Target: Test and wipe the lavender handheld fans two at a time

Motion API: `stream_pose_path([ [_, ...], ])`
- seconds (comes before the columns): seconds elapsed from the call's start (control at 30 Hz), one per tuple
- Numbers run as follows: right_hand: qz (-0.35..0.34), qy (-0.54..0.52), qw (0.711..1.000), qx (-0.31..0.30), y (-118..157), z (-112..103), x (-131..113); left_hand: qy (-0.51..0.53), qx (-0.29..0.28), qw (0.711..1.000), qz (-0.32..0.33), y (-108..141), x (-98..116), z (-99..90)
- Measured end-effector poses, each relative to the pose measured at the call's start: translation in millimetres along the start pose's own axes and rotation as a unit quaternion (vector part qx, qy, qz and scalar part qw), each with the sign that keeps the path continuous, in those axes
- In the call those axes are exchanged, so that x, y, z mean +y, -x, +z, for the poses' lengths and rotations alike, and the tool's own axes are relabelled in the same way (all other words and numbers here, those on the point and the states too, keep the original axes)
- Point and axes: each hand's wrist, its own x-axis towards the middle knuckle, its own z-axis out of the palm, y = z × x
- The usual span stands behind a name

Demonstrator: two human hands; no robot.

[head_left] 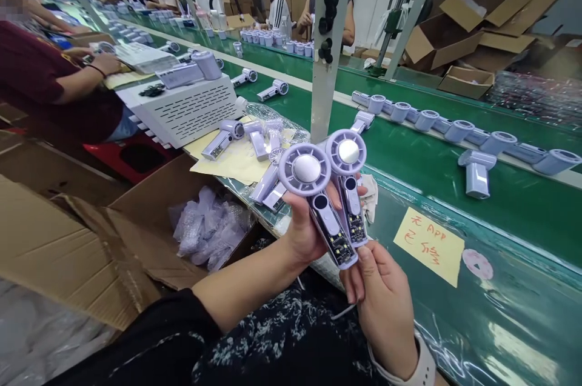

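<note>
My left hand [302, 231] is wrapped round two lilac handheld fans held side by side. The nearer fan [334, 231] has a round grille with a silver centre and a clear handle front showing a circuit board. Partly behind it, the second fan [353, 210] looks the same. At the lower handle ends my right hand [379, 292] is closed, thumb and fingers pinched by the second fan's base. A thin pale cable [344, 313] runs into that hand; its plug end is hidden by the fingers.
More fans [222, 139] lie on yellow paper at left, beside a slotted white metal box [191, 113]. A row of fans [427, 120] lies along the green conveyor [409, 159]. A post [324, 83] stands ahead. A carton [150, 210] holds bubble bags. Co-workers sit beyond.
</note>
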Motion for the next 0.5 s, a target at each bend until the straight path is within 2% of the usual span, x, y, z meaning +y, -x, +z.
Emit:
stream_pose_path([
  [0.1,-0.018,0.057,0.998,-0.022,-2,-8,-1,-0.005,-0.004,1.0,-0.01,0,-4,-1.1],
  [0.2,-0.059,0.16,0.982,-0.076,-9,-30,-12,-0.007,-0.01,0.999,-0.032,-2,-2,-0.6],
  [0.27,-0.076,0.171,0.979,-0.079,-13,-46,-17,-0.028,-0.011,0.999,-0.028,-4,-1,2.0],
  [0.4,-0.116,0.141,0.983,-0.019,-21,-71,-19,-0.044,0.001,0.999,-0.013,-7,-3,8.5],
  [0.5,-0.139,0.226,0.961,0.072,-24,-76,-20,-0.041,0.004,0.999,-0.035,-4,-1,8.7],
])
